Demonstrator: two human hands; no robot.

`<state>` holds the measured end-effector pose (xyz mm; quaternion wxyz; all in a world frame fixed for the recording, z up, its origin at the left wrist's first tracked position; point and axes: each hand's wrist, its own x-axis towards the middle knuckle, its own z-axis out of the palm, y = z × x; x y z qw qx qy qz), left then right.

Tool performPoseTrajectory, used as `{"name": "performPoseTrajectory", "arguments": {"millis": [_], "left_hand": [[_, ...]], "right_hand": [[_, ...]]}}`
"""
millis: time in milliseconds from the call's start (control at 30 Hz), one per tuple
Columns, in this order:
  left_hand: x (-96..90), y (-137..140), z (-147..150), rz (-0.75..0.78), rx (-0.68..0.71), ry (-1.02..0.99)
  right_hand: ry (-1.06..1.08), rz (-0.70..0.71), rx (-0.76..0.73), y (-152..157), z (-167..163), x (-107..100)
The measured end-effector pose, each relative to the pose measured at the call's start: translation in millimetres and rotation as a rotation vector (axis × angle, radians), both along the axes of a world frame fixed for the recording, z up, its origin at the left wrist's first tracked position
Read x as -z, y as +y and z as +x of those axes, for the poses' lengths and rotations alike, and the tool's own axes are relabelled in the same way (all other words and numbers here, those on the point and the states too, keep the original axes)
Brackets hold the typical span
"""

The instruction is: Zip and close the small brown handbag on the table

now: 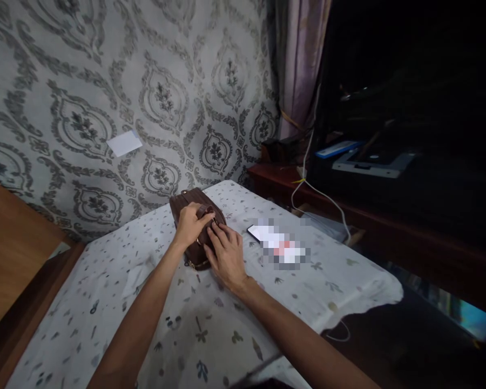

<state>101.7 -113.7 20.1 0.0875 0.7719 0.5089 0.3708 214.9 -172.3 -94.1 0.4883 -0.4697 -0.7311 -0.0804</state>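
A dark brown handbag (185,201) with metal fittings lies on the cloth-covered table, against the wall side. My left hand (190,222) is closed over the bag's top, its thumb and fingers around the handle (204,209). Lying on the near right side of the bag, my right hand (228,253) has its fingers stretched out, with the fingertips close to the left thumb. What lies under the palms is hidden.
A phone (256,232), partly blurred, lies right of the bag on the white patterned tablecloth (202,324). A white cable (305,156) hangs by the dark television (409,81). At the left stands a wooden panel (12,248); the patterned wall (166,92) closes off the back.
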Motion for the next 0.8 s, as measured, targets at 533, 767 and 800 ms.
{"name": "performPoseTrajectory", "arguments": {"millis": [533, 767, 800], "left_hand": [[-4.6, -3.5, 1.1, 0.025, 0.059, 0.114], [-5.4, -4.5, 1.6, 0.026, 0.107, 0.201], [-6.5, -5.5, 0.6, 0.027, 0.111, 0.206]], "right_hand": [[0.013, 0.057, 0.034, -0.7, 3.2, -6.3], [-0.01, 0.045, 0.041, 0.0, 2.6, -5.7], [-0.01, 0.044, 0.041, 0.4, 2.5, -5.1]]}}
